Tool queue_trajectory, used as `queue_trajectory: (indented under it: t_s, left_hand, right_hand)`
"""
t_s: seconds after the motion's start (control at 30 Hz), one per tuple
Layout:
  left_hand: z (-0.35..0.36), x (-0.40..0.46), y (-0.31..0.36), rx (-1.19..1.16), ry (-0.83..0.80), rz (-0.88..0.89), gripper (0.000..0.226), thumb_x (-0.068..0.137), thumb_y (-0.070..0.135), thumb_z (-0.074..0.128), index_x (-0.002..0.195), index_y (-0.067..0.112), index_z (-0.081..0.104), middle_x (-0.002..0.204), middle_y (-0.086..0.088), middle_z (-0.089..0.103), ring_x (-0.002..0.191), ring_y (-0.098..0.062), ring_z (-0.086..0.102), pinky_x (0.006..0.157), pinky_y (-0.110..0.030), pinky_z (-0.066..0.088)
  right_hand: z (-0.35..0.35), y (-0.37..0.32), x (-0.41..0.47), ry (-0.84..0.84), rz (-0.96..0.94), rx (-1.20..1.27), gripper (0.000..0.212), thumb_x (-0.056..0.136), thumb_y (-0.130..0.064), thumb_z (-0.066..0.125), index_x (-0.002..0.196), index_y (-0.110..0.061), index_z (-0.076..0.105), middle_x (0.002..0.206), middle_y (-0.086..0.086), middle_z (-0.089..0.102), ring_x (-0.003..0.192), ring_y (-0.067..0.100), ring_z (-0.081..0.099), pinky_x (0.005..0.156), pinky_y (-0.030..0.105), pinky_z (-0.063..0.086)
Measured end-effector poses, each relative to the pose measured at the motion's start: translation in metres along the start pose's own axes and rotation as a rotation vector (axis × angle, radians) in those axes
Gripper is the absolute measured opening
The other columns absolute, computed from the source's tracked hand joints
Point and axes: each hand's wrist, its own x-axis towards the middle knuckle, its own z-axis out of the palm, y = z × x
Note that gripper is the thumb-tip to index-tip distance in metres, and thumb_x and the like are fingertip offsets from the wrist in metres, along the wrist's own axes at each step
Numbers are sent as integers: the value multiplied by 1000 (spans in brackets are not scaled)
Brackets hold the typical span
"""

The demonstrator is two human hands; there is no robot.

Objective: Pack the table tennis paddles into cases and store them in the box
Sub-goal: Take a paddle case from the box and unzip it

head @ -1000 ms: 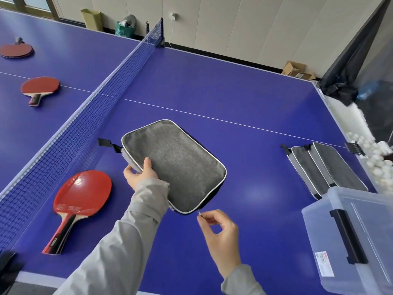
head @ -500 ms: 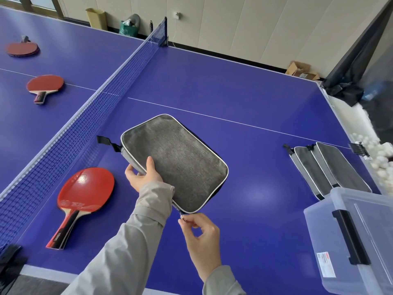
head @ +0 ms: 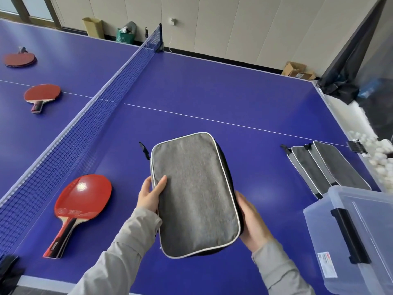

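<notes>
A grey paddle case [head: 194,194] with white piping is lifted above the blue table [head: 212,96], held between both hands. My left hand [head: 150,194] grips its left edge, thumb on top. My right hand [head: 252,222] holds its right edge from the side and below. A red paddle [head: 81,201] lies on the table to the left of the case. Two more red paddles [head: 41,95] [head: 19,59] lie beyond the net. A clear plastic box [head: 353,237] with a black latch stands at the lower right.
Several grey cases [head: 325,169] lie overlapped behind the box. The net [head: 85,116] crosses the table on the left. White balls [head: 380,154] are piled past the table's right edge. Cardboard boxes [head: 296,70] sit by the far wall.
My right hand has let go of the zipper pull at the case's near corner and moved to its right edge. The case has turned lengthwise toward me and come closer.
</notes>
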Motion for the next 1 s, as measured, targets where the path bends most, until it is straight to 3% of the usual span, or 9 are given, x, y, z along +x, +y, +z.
queue_trajectory:
  t_s: [0.17,0.23,0.33,0.47,0.57,0.67,0.77,0.9,1.0]
  left_hand:
    - [20,-4,-6,126,55,41,41,82,38,69,118,22,59,91,7,69,81,-10,65,69,-24,49]
    - [28,-2,-10,243,91,73,51,83,38,68,129,22,53,113,0,63,98,-16,61,84,-28,46]
    - [45,-11,-19,660,157,89,66,80,49,68,138,36,41,140,-1,36,129,-24,35,110,-41,28]
    - [80,-47,-37,688,-185,111,69,76,59,65,138,38,42,142,2,37,134,-17,32,115,-37,24]
    - [94,-71,-51,443,-297,15,67,81,50,66,140,40,37,134,8,39,121,-5,43,101,-25,36]
    - [87,-75,-55,485,-243,47,58,86,36,64,138,39,38,125,12,43,110,-2,48,97,-23,37]
    - [65,-66,-54,446,-185,28,40,89,26,61,127,34,54,117,-5,62,104,-22,63,97,-39,48]
    - [8,-36,-51,523,115,84,35,82,5,62,109,27,62,103,-7,63,83,-24,61,85,-36,51]
    - [-30,-13,-52,594,278,62,38,77,-3,59,106,21,64,93,-6,62,77,-23,57,76,-32,46]
  right_hand:
    - [-6,5,-7,-92,118,157,50,93,-50,41,118,-15,66,121,9,66,115,22,61,82,29,55]
    - [-7,8,-6,-46,42,130,42,96,-42,43,119,-12,63,120,10,65,112,23,61,84,32,54]
    - [-4,15,-4,104,-98,33,23,98,-21,46,111,-16,64,112,8,69,102,19,65,78,26,54]
    - [2,25,-5,224,-234,-307,21,97,-12,48,111,-22,60,106,-9,70,101,6,64,85,19,48]
    - [6,36,-12,185,-261,-441,24,96,-13,48,107,-34,54,89,-24,70,82,-5,66,67,8,48]
    - [6,48,-16,207,-250,-499,23,95,-14,50,111,-31,54,88,-19,71,77,5,68,65,16,52]
    - [-9,56,-13,287,-230,-557,24,94,-12,52,117,-18,55,98,-10,66,85,13,67,76,28,53]
    - [-46,68,-7,392,-132,-544,24,94,-13,51,116,-22,54,103,-11,63,88,14,62,74,20,49]
    - [-76,80,3,491,-75,-577,24,93,-9,51,117,-12,55,106,1,64,96,21,60,85,31,48]
